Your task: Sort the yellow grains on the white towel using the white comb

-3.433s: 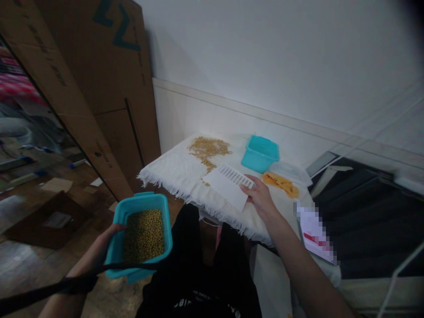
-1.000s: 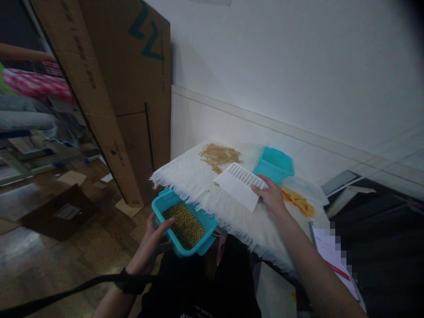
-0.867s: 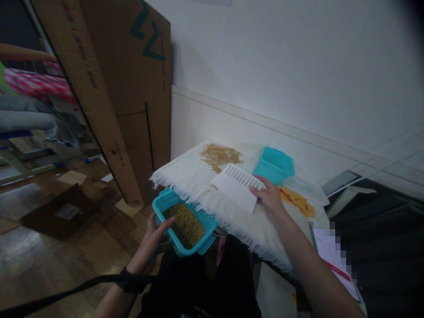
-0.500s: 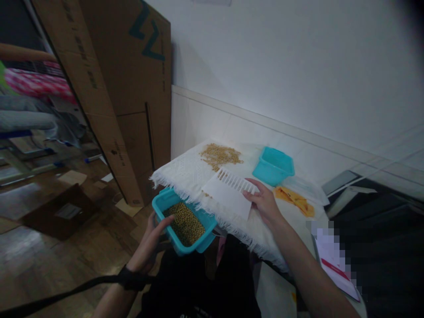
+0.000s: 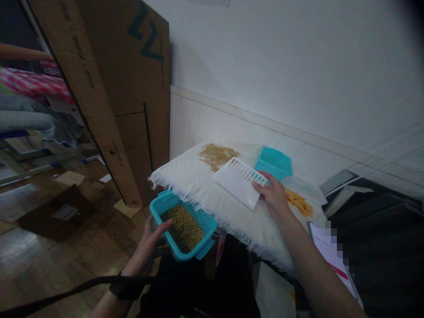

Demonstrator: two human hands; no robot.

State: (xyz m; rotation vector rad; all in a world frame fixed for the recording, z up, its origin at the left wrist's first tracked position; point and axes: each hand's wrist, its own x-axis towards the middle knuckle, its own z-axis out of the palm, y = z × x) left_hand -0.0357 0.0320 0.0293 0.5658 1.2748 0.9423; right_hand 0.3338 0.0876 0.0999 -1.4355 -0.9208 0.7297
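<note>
My left hand (image 5: 153, 238) grips the left side of a blue plastic bin (image 5: 208, 223), its thumb over the rim. Inside lie many soybeans (image 5: 187, 227); the bin hangs just below the fringed edge of the white tablecloth (image 5: 195, 185). In my right hand (image 5: 271, 190) is a flat white plastic scraper (image 5: 235, 185) with a row of slots, pinched at its right end and held above the cloth. Beyond its far left corner, a loose patch of soybeans (image 5: 217, 154) is spread on the cloth.
A second blue bin (image 5: 274, 161) stands at the back of the table, with a yellow cloth (image 5: 300, 203) right of it. A clipboard with paper (image 5: 326, 247) is at the right. A tall cardboard box (image 5: 132, 88) stands left; a person's arm (image 5: 24, 52) shows behind it.
My right hand has moved the scraper right and away from me, off the cloth's near edge. The bin in my left hand has shifted slightly lower.
</note>
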